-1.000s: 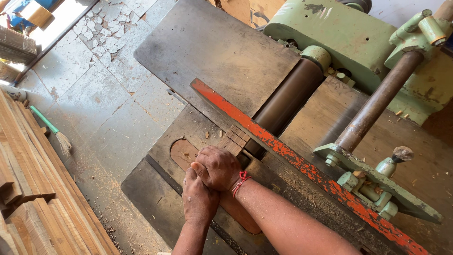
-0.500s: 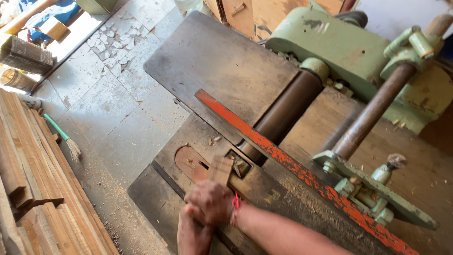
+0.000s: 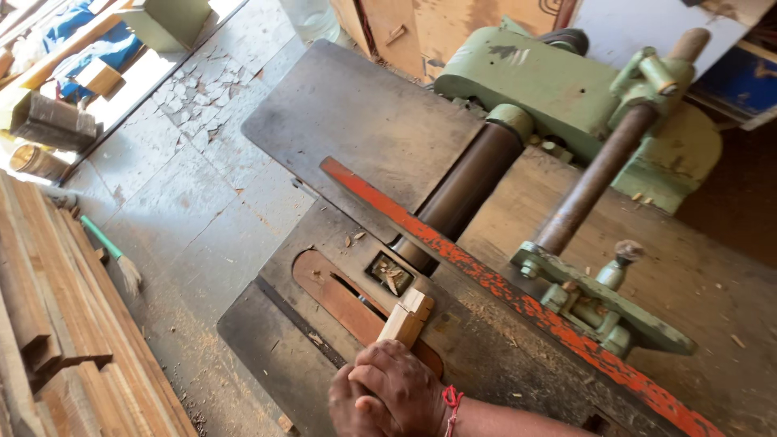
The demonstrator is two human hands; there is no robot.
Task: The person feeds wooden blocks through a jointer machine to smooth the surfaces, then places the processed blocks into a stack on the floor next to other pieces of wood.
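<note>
A large woodworking machine fills most of the view — its dark metal surface point(image 3: 356, 121) runs from the upper middle down to the bottom edge, with a pale green housing point(image 3: 558, 81) at the far end. A brown roller point(image 3: 469, 182) lies across the gap between the two halves of the surface, and a long fence point(image 3: 502, 295) with chipped orange paint runs diagonally beside it. A rusty bar point(image 3: 603, 166) slants from the green housing down to a green bracket point(image 3: 603, 303). To the left, a stack of wooden planks point(image 3: 48, 324) lies on the cracked concrete floor point(image 3: 178, 194), with a green-handled brush point(image 3: 113, 255) just beside it. In the near part of the surface sits a reddish-brown insert plate point(image 3: 340, 295) with a slot. A small pale wood block point(image 3: 406, 317) rests on that plate, next to the fence. Both hands are closed together on the block's near end — the right hand point(image 3: 401, 392) wraps over the top, a red thread at its wrist, and the left hand point(image 3: 344, 405) is clasped against it.
</note>
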